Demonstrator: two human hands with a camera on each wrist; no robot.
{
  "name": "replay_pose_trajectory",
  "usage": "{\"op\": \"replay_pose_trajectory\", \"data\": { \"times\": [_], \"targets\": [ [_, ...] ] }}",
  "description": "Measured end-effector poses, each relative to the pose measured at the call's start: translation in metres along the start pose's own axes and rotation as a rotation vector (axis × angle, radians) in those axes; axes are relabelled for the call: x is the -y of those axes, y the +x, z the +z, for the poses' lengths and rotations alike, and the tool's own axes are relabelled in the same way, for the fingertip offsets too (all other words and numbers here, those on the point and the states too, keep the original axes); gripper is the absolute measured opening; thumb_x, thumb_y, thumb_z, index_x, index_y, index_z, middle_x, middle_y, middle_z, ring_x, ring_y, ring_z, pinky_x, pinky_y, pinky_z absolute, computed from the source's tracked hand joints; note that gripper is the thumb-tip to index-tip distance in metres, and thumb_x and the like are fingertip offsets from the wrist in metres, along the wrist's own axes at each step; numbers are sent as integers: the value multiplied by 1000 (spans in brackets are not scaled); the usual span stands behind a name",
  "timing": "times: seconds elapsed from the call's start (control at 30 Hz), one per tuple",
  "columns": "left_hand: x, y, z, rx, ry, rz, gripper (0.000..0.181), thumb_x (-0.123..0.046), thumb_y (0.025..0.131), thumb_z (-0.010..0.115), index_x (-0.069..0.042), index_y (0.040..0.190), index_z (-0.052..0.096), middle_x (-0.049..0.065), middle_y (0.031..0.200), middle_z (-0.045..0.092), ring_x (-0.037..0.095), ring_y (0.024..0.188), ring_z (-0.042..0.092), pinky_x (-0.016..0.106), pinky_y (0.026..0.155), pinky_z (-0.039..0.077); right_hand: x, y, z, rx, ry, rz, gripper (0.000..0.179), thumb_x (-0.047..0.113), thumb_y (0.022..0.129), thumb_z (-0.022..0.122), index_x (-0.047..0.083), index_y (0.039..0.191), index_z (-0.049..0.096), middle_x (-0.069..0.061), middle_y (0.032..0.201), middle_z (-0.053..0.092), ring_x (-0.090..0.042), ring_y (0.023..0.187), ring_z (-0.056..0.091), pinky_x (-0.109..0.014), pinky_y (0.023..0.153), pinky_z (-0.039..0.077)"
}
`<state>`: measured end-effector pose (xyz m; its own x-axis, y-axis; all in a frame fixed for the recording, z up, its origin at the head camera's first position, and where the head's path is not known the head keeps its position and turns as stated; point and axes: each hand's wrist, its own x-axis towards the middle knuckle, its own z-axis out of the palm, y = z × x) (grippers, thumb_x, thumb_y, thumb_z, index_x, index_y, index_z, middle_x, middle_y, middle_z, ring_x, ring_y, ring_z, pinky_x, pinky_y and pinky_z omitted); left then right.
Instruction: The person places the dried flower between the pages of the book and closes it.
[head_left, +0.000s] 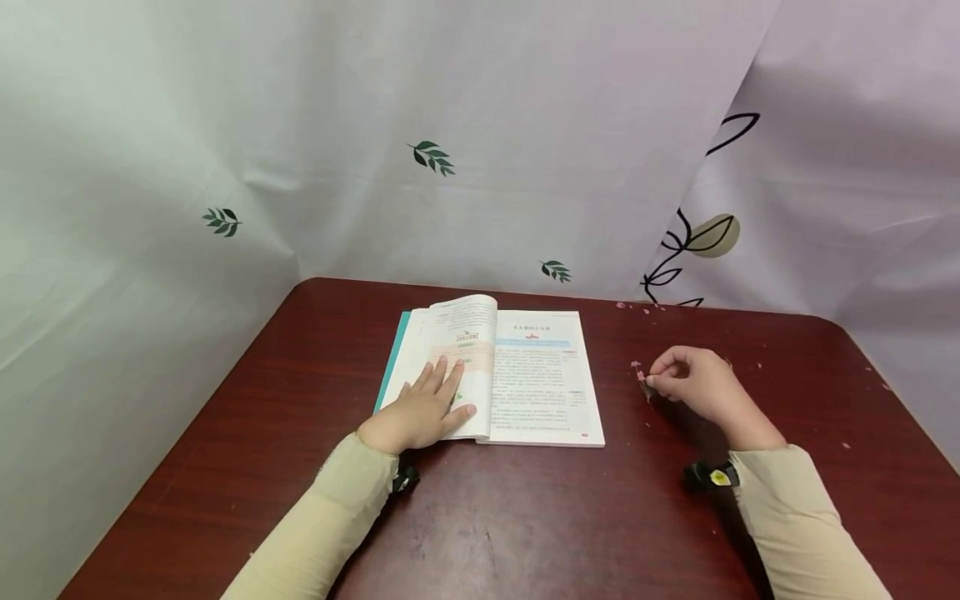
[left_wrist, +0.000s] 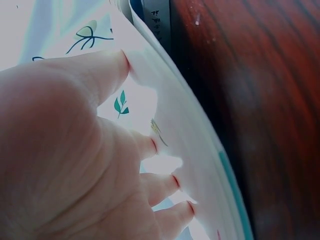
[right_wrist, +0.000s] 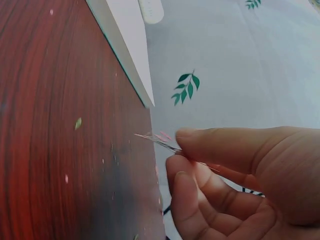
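Note:
An open book [head_left: 536,383] with printed pages and a teal cover edge lies on the dark red table. My left hand [head_left: 422,408] rests on its left page with fingers spread; in the left wrist view, the fingertips of that hand [left_wrist: 75,150] press the pale, curved page. To the right of the book, my right hand [head_left: 701,383] pinches a small sprig with pink flowers [head_left: 640,374] between thumb and fingertips. Seen from the right wrist, the sprig's thin stems and pink bits [right_wrist: 159,139] stick out past the thumb, just above the table.
Tiny pink petals [head_left: 647,310] and bits are scattered over the right part of the table [head_left: 525,517]. A white cloth [head_left: 337,167] printed with leaves hangs behind and beside the table. Each wrist wears a dark strapped device [head_left: 711,477].

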<state>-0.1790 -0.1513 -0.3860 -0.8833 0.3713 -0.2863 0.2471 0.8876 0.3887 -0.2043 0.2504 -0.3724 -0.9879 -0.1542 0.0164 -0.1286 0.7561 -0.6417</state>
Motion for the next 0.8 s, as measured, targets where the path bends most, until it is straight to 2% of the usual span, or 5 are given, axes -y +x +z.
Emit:
{"op": "replay_pose_trajectory", "data": {
  "times": [0.23, 0.6, 0.8],
  "targets": [
    [-1, -2, -1, -5, -1, 0, 74, -45, 108, 43, -4, 163, 14, 24, 167, 6, 44, 154, 5, 70, 115, 15, 7, 4, 9, -84, 55, -63, 9, 3, 88, 77, -1, 92, 70, -6, 77, 70, -14, 63, 63, -24, 58, 52],
    [-2, -2, -2, 4, 3, 2, 74, -46, 108, 43, -5, 163, 15, 23, 168, 4, 42, 154, 3, 69, 116, 16, 20, 11, 23, -127, 100, -78, 10, 4, 89, 77, -1, 93, 70, -10, 82, 71, -16, 65, 64, -25, 59, 52],
    [0, 1, 0, 19, 1, -11, 76, -48, 107, 43, -7, 164, 12, 21, 168, 1, 40, 155, 0, 68, 117, 14, 33, 21, 36, -105, 171, -95, 9, 4, 89, 77, -1, 94, 70, -10, 82, 71, -19, 68, 65, -25, 60, 54]
  ]
}}
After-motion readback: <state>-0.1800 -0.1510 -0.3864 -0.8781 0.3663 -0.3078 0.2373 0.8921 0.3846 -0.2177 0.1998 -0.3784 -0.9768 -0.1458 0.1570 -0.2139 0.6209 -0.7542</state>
